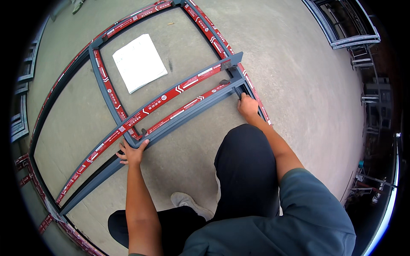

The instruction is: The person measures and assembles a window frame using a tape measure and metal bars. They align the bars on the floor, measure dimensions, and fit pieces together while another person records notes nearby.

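Note:
A large grey metal window frame (102,81) with red printed protective film lies on the floor before me. A loose-looking grey bar with red film (158,102) lies slantwise across it, its right end jutting past a joint. My left hand (133,154) rests on the near grey rail below a corner joint, thumb and fingers spread. My right hand (248,106) is closed at the frame's right side member, just below the right joint; its fingertips are partly hidden in the dark channel. Small dark corner pieces (224,82) show near the joints.
White paper sheets (140,62) lie on the concrete floor inside the frame. My knee (245,162) and a light shoe (191,204) are close to the near rail. More frames (346,25) stand at the upper right, and others (20,115) along the left edge.

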Demonstrator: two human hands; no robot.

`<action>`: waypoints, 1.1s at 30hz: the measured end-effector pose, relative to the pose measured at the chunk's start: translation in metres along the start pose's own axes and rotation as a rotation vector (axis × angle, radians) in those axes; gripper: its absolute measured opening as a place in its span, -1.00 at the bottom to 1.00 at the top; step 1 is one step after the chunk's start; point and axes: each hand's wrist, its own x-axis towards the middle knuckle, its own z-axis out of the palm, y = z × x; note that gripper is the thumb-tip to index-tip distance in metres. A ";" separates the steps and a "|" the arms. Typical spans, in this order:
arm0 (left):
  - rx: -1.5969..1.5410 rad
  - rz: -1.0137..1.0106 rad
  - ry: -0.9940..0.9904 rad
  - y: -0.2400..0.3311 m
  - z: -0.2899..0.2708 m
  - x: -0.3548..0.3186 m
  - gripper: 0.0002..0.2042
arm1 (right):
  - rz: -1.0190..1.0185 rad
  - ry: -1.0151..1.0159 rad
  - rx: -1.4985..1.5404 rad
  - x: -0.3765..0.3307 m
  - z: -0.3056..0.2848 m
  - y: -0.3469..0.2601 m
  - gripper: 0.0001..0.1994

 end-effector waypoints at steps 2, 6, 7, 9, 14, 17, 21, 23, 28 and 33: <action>-0.009 0.006 0.005 0.001 -0.001 -0.002 0.31 | -0.025 -0.200 0.077 -0.008 -0.015 -0.018 -0.69; -0.006 0.012 0.010 -0.001 0.001 -0.001 0.30 | -0.054 -0.556 0.286 -0.015 -0.022 -0.034 -0.51; -0.005 0.014 0.010 -0.002 0.002 -0.001 0.30 | -0.051 -0.567 0.285 -0.015 -0.020 -0.032 -0.49; -0.003 0.017 0.011 -0.002 0.005 0.002 0.30 | -0.045 -0.591 0.282 -0.009 -0.021 -0.024 -0.45; -0.019 0.016 0.002 -0.002 0.001 -0.001 0.31 | 0.038 -0.831 0.626 -0.014 -0.023 -0.029 -0.41; -0.008 0.000 -0.009 -0.004 -0.005 -0.003 0.31 | 0.109 -1.019 0.847 -0.036 -0.025 -0.054 -0.37; 0.034 0.007 -0.011 0.002 -0.003 -0.004 0.31 | 0.135 -1.193 0.910 -0.067 0.004 -0.068 -0.45; 0.029 0.015 -0.011 0.005 0.000 -0.004 0.31 | 0.048 -1.182 0.793 -0.071 0.012 -0.070 -0.51; 0.005 0.012 0.001 0.002 0.003 -0.004 0.30 | -0.205 -0.725 0.482 -0.076 0.008 -0.068 -0.62; -0.023 0.027 -0.007 0.009 -0.005 -0.006 0.32 | 0.032 -0.697 1.278 -0.078 -0.024 -0.033 -0.63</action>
